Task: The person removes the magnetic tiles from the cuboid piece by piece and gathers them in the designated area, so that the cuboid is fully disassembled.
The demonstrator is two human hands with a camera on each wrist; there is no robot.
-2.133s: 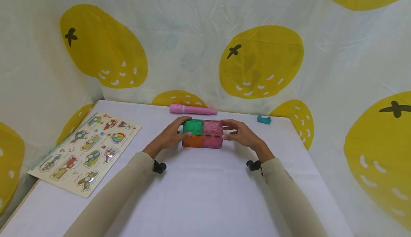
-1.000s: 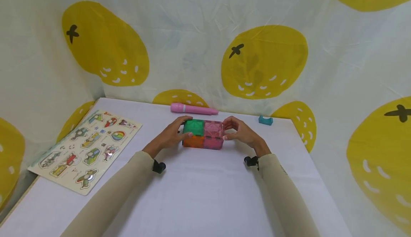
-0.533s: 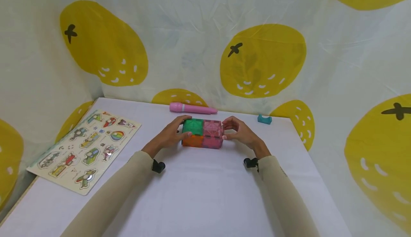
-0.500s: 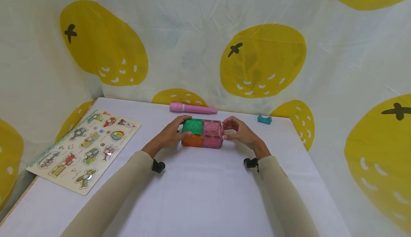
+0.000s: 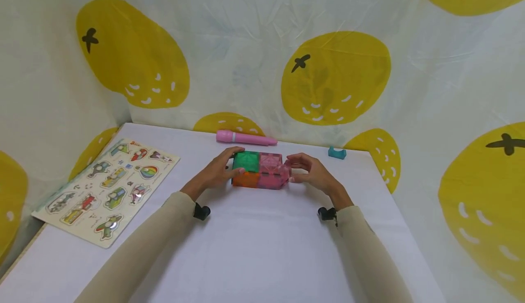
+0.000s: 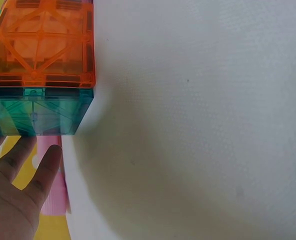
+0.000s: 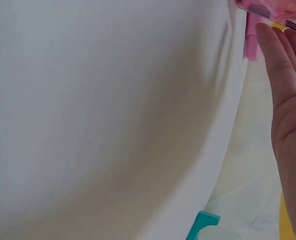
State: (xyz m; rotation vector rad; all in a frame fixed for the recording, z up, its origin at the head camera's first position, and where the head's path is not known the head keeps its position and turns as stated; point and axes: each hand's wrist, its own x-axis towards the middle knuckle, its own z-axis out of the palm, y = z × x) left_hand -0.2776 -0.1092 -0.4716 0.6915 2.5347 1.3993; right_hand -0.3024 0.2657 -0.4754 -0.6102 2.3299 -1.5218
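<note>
A box-shaped block of see-through magnetic tiles lies on the white table, green and orange on its left half and pink on its right. My left hand holds its left end, thumb at the front corner and fingers behind. In the left wrist view, those fingers reach the teal end face below the orange tile. At the block's other end my right hand pinches a pink magnetic tile, which tilts out from the block. The right wrist view shows its fingers by the pink edge.
Behind the block lies a pink toy microphone. A small teal curved piece sits near the back right edge. On the left, a picture puzzle board lies at an angle. Patterned cloth hangs behind the table.
The pink tile at the block's right end has swung outward. My right hand has shifted slightly right and down with it. The left hand keeps its hold.
</note>
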